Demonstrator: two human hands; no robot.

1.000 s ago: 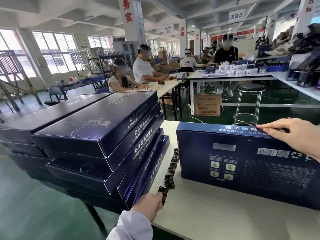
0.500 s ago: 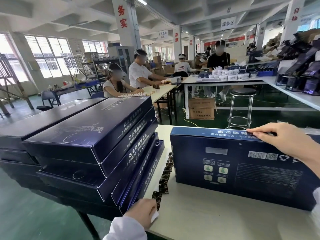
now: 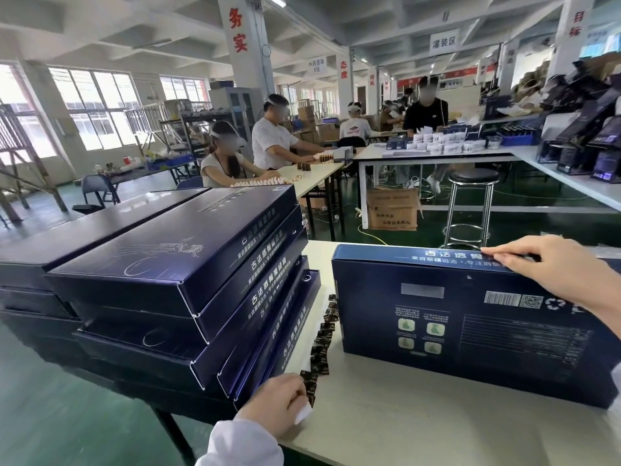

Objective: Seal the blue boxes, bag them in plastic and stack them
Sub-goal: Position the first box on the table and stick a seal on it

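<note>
Table (image 3: 420,422) bears a dark strip (image 3: 324,334) between stack (image 3: 174,264) and upright box (image 3: 470,331).

obstacles: box stack (image 3: 174,280) left, upright box (image 3: 470,334) right | gap between: sticker strip (image 3: 323,341) | free: near tabletop (image 3: 420,425)

Dark blue cardboard boxes (image 3: 174,260) with a slight sheen sit on a smooth, matt white table (image 3: 403,415).
</note>
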